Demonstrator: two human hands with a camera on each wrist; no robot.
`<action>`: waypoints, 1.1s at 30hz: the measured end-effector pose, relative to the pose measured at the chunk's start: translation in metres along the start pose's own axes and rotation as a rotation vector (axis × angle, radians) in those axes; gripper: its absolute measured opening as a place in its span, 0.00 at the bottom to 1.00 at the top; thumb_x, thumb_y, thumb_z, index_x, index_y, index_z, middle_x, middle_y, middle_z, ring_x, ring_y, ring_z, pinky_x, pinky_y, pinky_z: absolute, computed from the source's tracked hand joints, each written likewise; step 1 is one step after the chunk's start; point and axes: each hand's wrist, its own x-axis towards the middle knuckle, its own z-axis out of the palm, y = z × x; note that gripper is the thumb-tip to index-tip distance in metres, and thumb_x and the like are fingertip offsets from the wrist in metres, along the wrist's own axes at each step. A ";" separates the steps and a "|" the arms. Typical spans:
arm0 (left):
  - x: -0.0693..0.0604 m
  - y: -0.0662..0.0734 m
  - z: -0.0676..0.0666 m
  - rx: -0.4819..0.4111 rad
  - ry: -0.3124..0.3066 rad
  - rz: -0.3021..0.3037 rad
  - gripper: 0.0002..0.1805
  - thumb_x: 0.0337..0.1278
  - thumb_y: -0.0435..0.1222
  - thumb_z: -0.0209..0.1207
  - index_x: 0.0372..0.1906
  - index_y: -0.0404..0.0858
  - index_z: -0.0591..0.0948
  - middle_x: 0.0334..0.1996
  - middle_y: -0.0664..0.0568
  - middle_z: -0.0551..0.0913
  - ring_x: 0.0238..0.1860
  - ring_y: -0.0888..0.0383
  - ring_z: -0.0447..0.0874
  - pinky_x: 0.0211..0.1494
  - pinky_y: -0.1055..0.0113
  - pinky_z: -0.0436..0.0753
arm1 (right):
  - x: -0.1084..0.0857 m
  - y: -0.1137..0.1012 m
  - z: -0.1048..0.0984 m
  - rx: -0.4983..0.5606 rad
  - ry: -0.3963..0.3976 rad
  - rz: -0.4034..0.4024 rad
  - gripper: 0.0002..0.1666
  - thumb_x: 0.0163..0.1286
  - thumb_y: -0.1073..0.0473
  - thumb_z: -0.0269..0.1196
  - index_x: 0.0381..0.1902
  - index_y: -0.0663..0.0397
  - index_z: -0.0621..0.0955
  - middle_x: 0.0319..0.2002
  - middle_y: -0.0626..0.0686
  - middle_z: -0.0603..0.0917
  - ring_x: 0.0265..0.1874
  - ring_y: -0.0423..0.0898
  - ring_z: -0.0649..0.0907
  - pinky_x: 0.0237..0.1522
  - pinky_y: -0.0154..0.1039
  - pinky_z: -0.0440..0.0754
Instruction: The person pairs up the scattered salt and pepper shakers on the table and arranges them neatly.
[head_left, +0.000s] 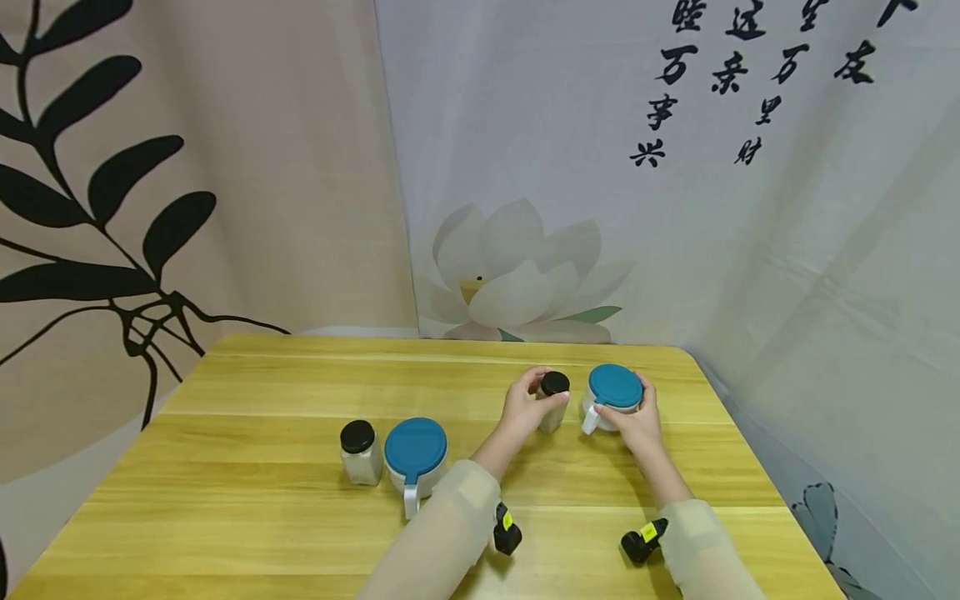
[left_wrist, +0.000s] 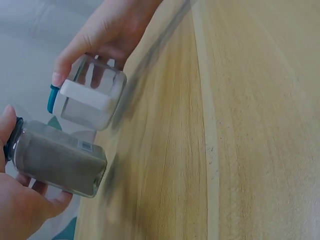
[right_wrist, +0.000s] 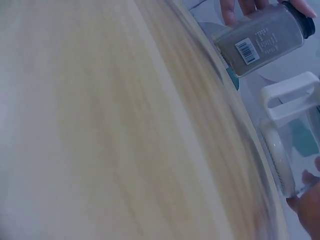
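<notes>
My left hand (head_left: 522, 408) grips a square glass jar (head_left: 555, 383) with a black lid and greyish powder inside. Its barcode label shows in the right wrist view, where the jar (right_wrist: 262, 42) appears tilted by the camera angle. To the right, my right hand (head_left: 639, 423) holds a clear canister (head_left: 615, 386) with a blue lid and white handle, fingers around its side and thumb near the handle. In the left wrist view, this canister (left_wrist: 87, 102) is close to the jar but apart from it. Whether either base touches the table cannot be told.
On the left of the wooden table (head_left: 247, 500) stand a second black-lidded jar (head_left: 362, 458) with pale contents and a second blue-lidded canister (head_left: 415, 446), side by side. A printed cloth (head_left: 525, 125) hangs behind the table's far edge.
</notes>
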 end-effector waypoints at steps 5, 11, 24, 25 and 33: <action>-0.001 0.000 0.000 -0.014 -0.005 0.004 0.22 0.49 0.40 0.71 0.52 0.46 0.80 0.45 0.55 0.80 0.53 0.51 0.72 0.58 0.48 0.68 | -0.003 -0.001 -0.002 -0.001 -0.007 -0.019 0.62 0.50 0.62 0.76 0.74 0.53 0.50 0.71 0.62 0.57 0.68 0.59 0.59 0.67 0.57 0.51; -0.004 0.001 -0.003 -0.025 0.007 0.006 0.21 0.49 0.39 0.71 0.51 0.46 0.81 0.45 0.55 0.80 0.51 0.51 0.72 0.56 0.49 0.69 | -0.007 -0.001 -0.004 -0.007 -0.020 -0.032 0.62 0.51 0.62 0.76 0.75 0.50 0.49 0.71 0.61 0.56 0.68 0.59 0.58 0.66 0.57 0.52; -0.010 0.001 -0.006 -0.044 0.001 0.018 0.24 0.49 0.39 0.71 0.53 0.42 0.80 0.46 0.54 0.80 0.52 0.51 0.72 0.57 0.50 0.70 | -0.017 -0.004 -0.008 -0.009 -0.050 -0.059 0.62 0.52 0.64 0.75 0.75 0.50 0.49 0.71 0.61 0.57 0.68 0.60 0.59 0.66 0.59 0.53; -0.011 0.001 -0.006 -0.046 0.003 0.019 0.23 0.49 0.39 0.71 0.53 0.42 0.80 0.46 0.54 0.80 0.52 0.51 0.72 0.56 0.50 0.70 | -0.017 -0.004 -0.008 -0.008 -0.052 -0.062 0.62 0.52 0.65 0.75 0.75 0.51 0.49 0.71 0.61 0.57 0.67 0.60 0.59 0.65 0.59 0.53; -0.015 0.001 -0.008 -0.059 0.011 0.019 0.23 0.48 0.38 0.72 0.52 0.42 0.81 0.46 0.51 0.81 0.51 0.51 0.72 0.54 0.50 0.71 | -0.024 -0.006 -0.010 0.025 -0.072 -0.088 0.62 0.52 0.68 0.73 0.75 0.51 0.48 0.71 0.61 0.57 0.68 0.60 0.58 0.65 0.60 0.52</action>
